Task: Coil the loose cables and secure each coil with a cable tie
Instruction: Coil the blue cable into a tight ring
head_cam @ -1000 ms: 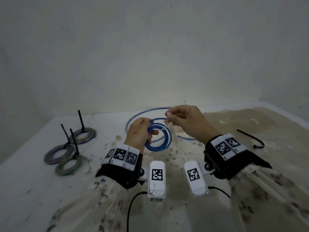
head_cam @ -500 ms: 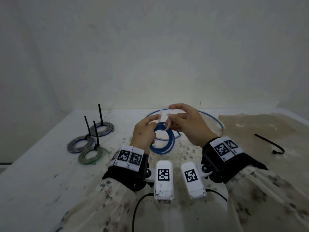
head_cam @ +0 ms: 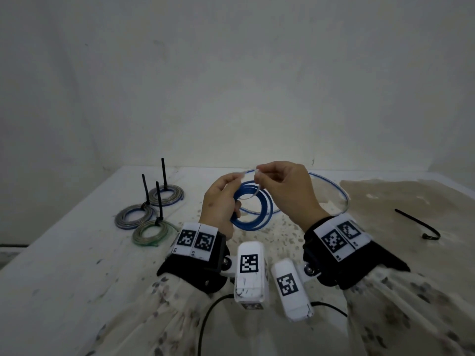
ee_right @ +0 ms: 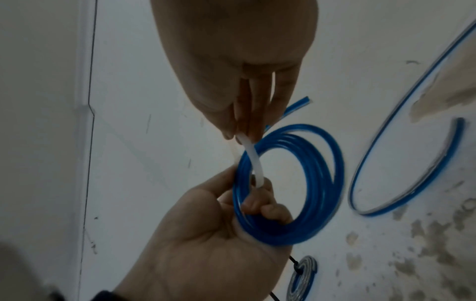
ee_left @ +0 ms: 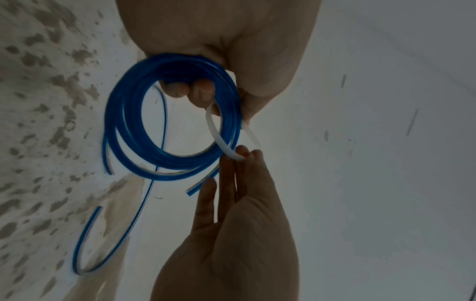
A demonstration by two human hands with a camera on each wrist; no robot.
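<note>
above the stained table (head_cam: 77,265), the left hand (head_cam: 221,201) grips the blue cable coil (head_cam: 257,217) with curled fingers, while the right hand (head_cam: 288,191) pinches a white cable tie (ee_left: 219,140) looped around its strands.

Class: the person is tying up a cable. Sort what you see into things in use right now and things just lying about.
In use:
blue coil
white tie
left hand
right hand

Lying about:
three tied coils
black tie
loose blue cable
</note>
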